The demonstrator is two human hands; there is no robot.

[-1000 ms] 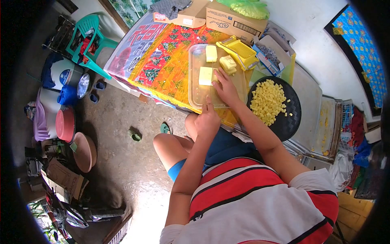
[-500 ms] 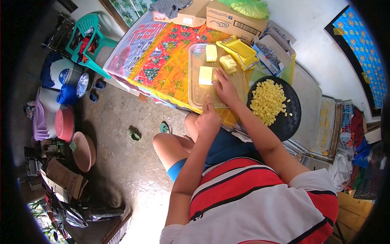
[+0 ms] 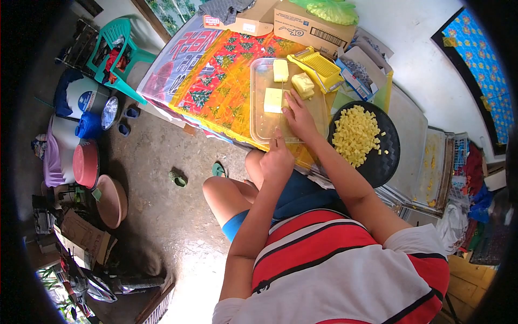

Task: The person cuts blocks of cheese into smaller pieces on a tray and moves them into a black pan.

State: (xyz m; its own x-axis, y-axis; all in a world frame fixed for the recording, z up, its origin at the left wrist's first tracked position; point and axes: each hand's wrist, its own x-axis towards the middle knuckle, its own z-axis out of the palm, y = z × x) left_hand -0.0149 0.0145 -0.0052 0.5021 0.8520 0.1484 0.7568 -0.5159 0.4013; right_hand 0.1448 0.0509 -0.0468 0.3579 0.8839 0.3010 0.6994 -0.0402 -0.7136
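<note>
Scarcely any movement since the earlier frame: both hands and the yellow block (image 3: 273,100), at upper centre of the frame, keep their places. Legible writing: "FRAGILE" on a red-and-white label (image 3: 212,22) at the top; "OK" on the carton (image 3: 310,31) beside it, turned askew and printed near a panel of dark bars. Large letters on the tablecloth (image 3: 183,54), upper left, are only partly readable. Left hand (image 3: 277,162): closed around the handle of a knife (image 3: 281,109), whose thin blade runs upward at the block's right side. Right hand (image 3: 300,116): loosely open, fingertips touching the yellow matter just right of the blade. The block lies in a translucent tray (image 3: 252,108) on the surface, with a smaller block (image 3: 280,71) above it and an uneven yellow lump (image 3: 302,86) at upper right. Right of centre: yellow cubes (image 3: 355,135) heaped on a round black tray (image 3: 386,164).
</note>
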